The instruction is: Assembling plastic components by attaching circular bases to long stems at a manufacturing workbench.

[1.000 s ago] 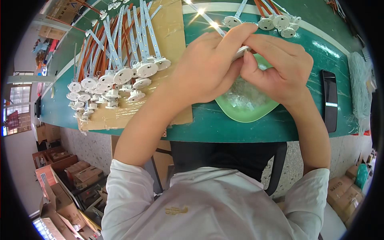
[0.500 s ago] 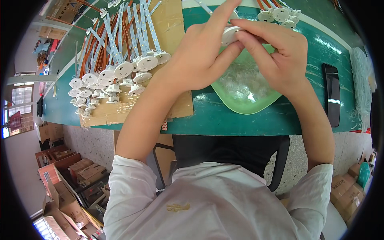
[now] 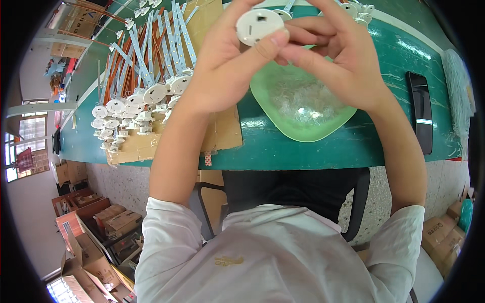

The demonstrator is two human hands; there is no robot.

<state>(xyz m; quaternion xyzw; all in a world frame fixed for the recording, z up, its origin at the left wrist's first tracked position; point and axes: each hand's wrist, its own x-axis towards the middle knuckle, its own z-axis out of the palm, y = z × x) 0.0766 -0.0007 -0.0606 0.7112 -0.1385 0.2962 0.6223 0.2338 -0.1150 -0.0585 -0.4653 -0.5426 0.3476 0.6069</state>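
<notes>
Fingers of our left hand (image 3: 222,76) gripped a white disc (image 3: 257,25) at the upper center of the frame, thumb pressed at its lower right edge, its slotted face turned toward us. Our right hand (image 3: 348,65) was beside it, fingers bent and thumb tip near our left thumb; we could not tell whether it pinched anything. Below our hands, a green bowl (image 3: 303,136) held clear plastic bits on the green table (image 3: 313,159). At upper left, light-blue strips (image 3: 184,38) with white disc ends were bunched on a cardboard sheet (image 3: 222,131). A black phone (image 3: 420,111) lay at right. We saw gold lettering (image 3: 229,261) on our white shirt (image 3: 283,247), low center, and dark print on a carton (image 3: 434,235) at lower right, too small to make out.
</notes>
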